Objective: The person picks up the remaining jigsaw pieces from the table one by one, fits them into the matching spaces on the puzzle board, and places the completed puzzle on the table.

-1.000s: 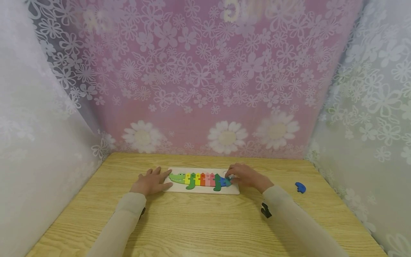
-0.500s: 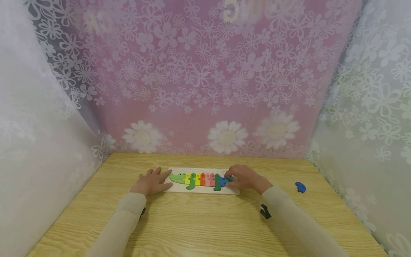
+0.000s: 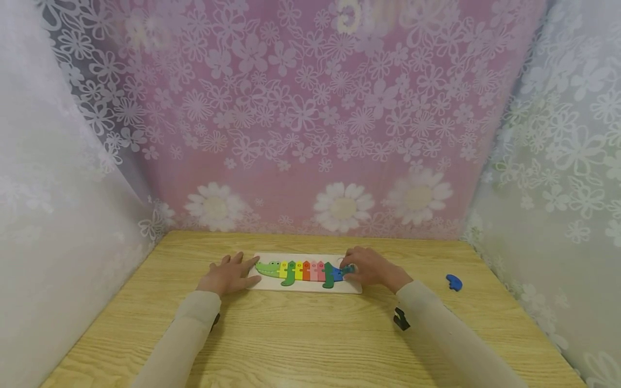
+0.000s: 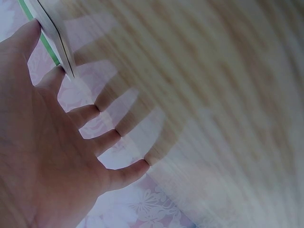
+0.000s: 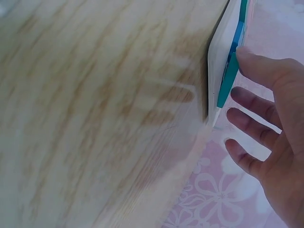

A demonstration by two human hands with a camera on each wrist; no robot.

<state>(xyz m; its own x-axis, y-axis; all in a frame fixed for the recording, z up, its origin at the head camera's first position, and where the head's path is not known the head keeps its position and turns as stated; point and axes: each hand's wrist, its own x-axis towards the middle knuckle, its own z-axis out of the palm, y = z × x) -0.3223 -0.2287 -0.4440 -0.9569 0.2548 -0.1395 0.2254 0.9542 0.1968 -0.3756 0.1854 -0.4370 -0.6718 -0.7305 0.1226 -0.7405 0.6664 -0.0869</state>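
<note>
A pale wooden puzzle board [image 3: 309,288] lies on the table, with a crocodile of coloured pieces on it. Its light green head [image 3: 268,269] is at the left, and a blue piece [image 3: 337,274] sits near the right end. My left hand [image 3: 225,275] has its fingers spread, thumb and index fingertips at the board's left end; the other fingertips rest on the table. At the right end my right hand [image 3: 370,266] pinches a teal puzzle piece [image 5: 229,76], partly covered by the fingers. The right wrist view shows the thumb against that piece, low on the board.
A loose blue curved puzzle piece [image 3: 454,283] lies on the wood-grain table [image 3: 291,345], right of my right hand. A pink floral curtain [image 3: 310,134] stands behind the table, and pale floral walls flank both sides.
My right fingers have shifted slightly over the teal piece at the board's right end. The left hand, the board and the loose blue piece have stayed in place.
</note>
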